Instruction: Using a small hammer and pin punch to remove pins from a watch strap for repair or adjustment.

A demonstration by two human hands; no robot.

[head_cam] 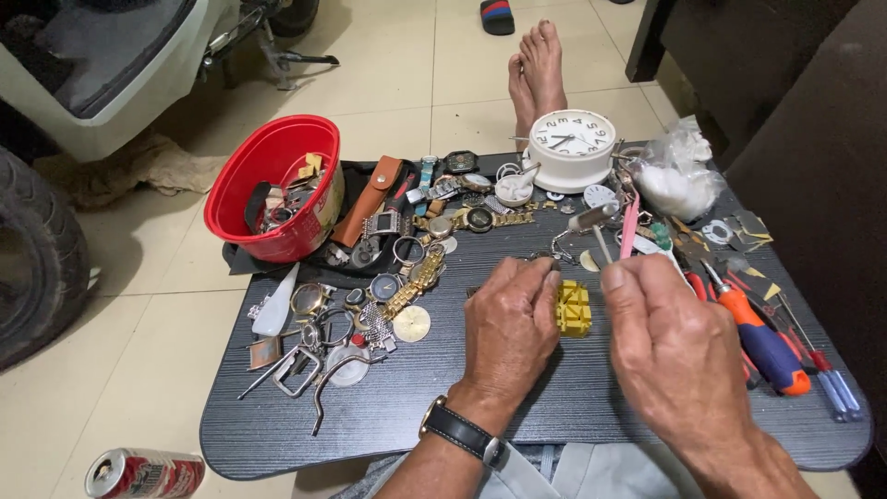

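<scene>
My left hand (pixel 510 325) rests on the dark table (pixel 388 407), fingers curled against a small yellow plastic block (pixel 574 309) and what looks like a metal watch band beside it. My right hand (pixel 667 346) hovers just right of the block, pinching a thin metal tool with a small hammer-like head (pixel 596 225) that points up and away. A black-strapped wristwatch (pixel 462 432) sits on my left wrist.
A red bowl (pixel 275 185) of watch parts stands at the back left. Loose watches, cases and bands (pixel 397 268) lie across the left half. A white alarm clock (pixel 573 148), a plastic bag (pixel 679 176), screwdrivers (pixel 762 337) and pink tweezers (pixel 630 226) sit right. A can (pixel 143 473) lies on the floor.
</scene>
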